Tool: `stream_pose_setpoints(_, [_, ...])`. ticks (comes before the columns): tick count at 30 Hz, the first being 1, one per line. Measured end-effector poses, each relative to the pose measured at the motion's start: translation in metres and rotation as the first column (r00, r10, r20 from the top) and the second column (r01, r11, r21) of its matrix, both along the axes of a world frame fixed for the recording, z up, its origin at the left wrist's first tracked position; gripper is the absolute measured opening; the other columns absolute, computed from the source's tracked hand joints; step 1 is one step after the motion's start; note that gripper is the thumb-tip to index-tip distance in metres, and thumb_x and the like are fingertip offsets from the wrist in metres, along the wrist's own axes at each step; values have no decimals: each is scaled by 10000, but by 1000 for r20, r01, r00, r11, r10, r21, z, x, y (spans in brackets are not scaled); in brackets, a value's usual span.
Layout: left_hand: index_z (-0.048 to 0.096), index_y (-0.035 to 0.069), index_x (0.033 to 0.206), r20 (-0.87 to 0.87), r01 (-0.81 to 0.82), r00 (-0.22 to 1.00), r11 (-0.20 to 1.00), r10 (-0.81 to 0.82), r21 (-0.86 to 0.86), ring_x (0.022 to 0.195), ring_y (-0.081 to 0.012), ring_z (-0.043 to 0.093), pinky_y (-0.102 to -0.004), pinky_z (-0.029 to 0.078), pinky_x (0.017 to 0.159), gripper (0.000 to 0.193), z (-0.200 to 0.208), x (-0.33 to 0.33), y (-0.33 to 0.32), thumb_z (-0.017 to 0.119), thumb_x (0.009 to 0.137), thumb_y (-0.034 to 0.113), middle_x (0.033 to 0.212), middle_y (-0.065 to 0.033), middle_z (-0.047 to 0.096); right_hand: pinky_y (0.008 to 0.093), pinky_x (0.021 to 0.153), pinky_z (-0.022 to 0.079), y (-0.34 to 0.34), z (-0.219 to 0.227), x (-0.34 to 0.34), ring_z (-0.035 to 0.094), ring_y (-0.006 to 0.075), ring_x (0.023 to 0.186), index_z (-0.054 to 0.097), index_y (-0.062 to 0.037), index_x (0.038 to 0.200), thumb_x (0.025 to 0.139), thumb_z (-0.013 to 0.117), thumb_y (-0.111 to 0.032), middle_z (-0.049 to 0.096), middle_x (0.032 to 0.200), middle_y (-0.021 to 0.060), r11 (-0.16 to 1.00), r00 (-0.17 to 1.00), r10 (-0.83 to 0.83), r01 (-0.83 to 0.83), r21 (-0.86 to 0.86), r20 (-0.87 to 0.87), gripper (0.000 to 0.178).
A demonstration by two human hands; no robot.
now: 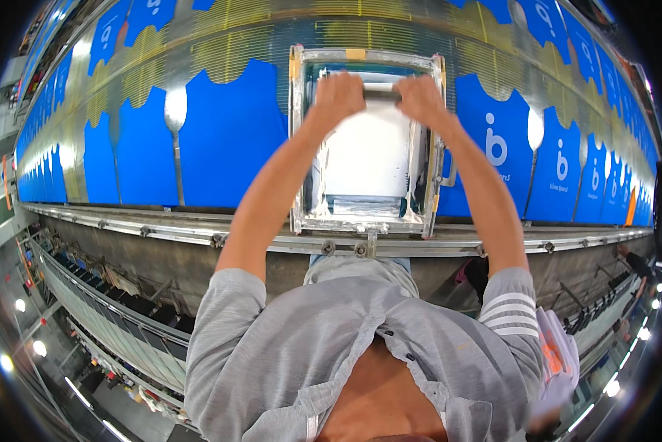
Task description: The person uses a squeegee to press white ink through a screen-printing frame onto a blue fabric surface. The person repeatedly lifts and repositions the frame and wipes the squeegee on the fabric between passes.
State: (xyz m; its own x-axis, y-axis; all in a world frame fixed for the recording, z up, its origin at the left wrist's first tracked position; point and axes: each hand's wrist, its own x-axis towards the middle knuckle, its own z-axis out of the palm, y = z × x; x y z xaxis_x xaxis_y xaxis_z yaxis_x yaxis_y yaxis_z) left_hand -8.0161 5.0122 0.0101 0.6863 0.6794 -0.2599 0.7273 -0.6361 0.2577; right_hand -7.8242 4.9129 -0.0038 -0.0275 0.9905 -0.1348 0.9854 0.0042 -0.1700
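My left hand (338, 97) and my right hand (421, 100) are closed side by side on the grey handle of a squeegee (381, 96). The squeegee lies crosswise near the far end of a screen-printing frame (296, 147). White ink (366, 156) covers much of the screen between my forearms and the near end. The frame rests on the long table, its near end by the metal edge rail. What lies beneath the screen is hidden. Just left of the frame is a plain blue fabric panel (231, 140); just right of it, a blue panel (485, 158) bears a white print.
Several plain blue panels (145, 151) continue leftward, and printed ones (555, 162) rightward. Another row of blue panels (544, 20) lies across the table. A metal rail (161, 223) with clamps runs along the near edge. At the far right, a person (638, 267) stands by the table.
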Motion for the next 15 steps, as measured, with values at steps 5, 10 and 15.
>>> stream_pose_setpoints(5, [771, 57, 845, 98, 42, 994, 999, -43, 12, 837, -382, 718, -476, 561, 735, 194, -13, 6, 58, 621, 747, 131, 863, -205, 729, 492, 1026, 427, 44, -2, 22, 681, 325, 970, 760, -66, 1013, 762, 665, -77, 738, 991, 145, 992, 995, -69, 76, 98, -77, 269])
stream_pose_setpoints(10, [752, 42, 814, 139, 63, 988, 998, -60, -19, 814, -385, 712, -492, 551, 698, 181, -22, -28, 1, 600, 731, 97, 865, -197, 724, 503, 1092, 373, -19, -16, -13, 651, 277, 1051, 744, -85, 947, 789, 652, -77, 708, 993, 86, 990, 994, -25, 39, 133, -102, 183])
stream_pose_setpoints(15, [748, 46, 860, 279, 30, 959, 999, -39, 36, 851, -336, 711, -462, 566, 689, 193, -33, -79, -98, 590, 750, 58, 939, -145, 729, 497, 1119, 373, -110, -12, -62, 627, 266, 895, 696, -69, 827, 774, 628, -28, 615, 829, 80, 969, 979, -16, 65, 239, -203, 95])
